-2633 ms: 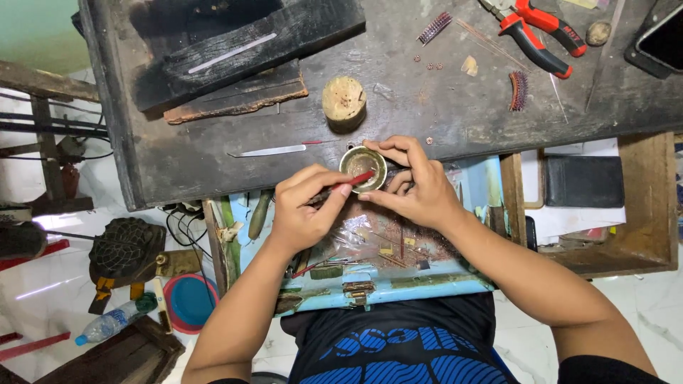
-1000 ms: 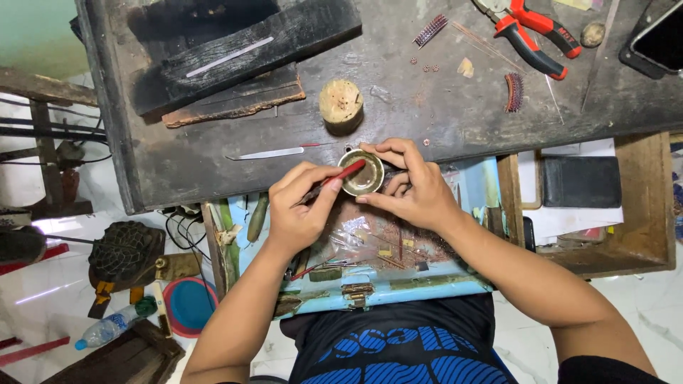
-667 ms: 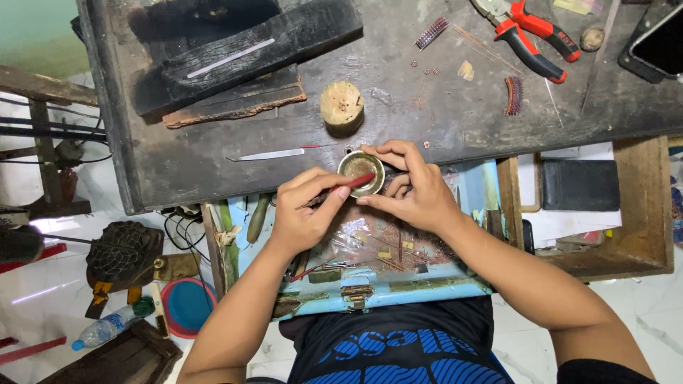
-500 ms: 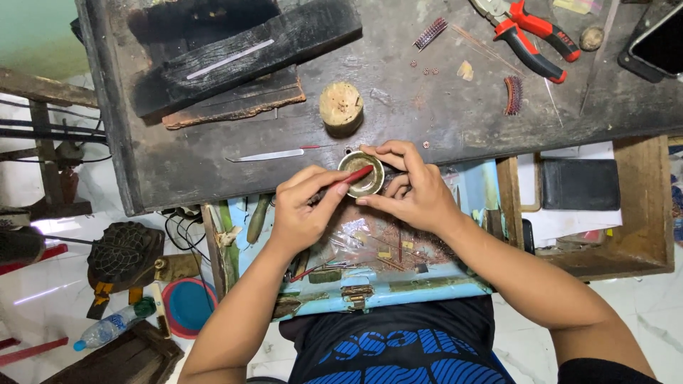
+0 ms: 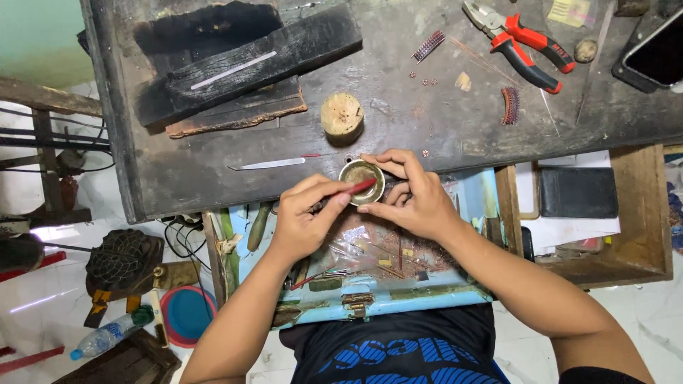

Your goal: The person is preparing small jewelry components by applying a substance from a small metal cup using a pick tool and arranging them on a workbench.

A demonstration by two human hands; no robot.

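A small round metal cup (image 5: 360, 173) rests at the near edge of the dark workbench (image 5: 427, 121). My right hand (image 5: 411, 195) curls around the cup, fingers on its rim. In my left hand (image 5: 306, 217) a thin red-handled tool (image 5: 360, 188) is pinched, its tip reaching into the cup. Below my hands a pale blue drawer (image 5: 388, 299) stands pulled out over my lap, with small metal bits and tools in it.
On the bench lie a wooden stump (image 5: 342, 117), a flat metal blade (image 5: 267, 164), charred black blocks (image 5: 242, 60), red-handled pliers (image 5: 523, 41), copper coils (image 5: 510, 105) and a phone (image 5: 654, 57). A wooden drawer (image 5: 626, 242) hangs at right. A plastic bottle (image 5: 107, 338) lies on the floor.
The cup and both hands stay at the bench edge; the red tool's tip shifts slightly inside the cup. Otherwise nothing has moved.
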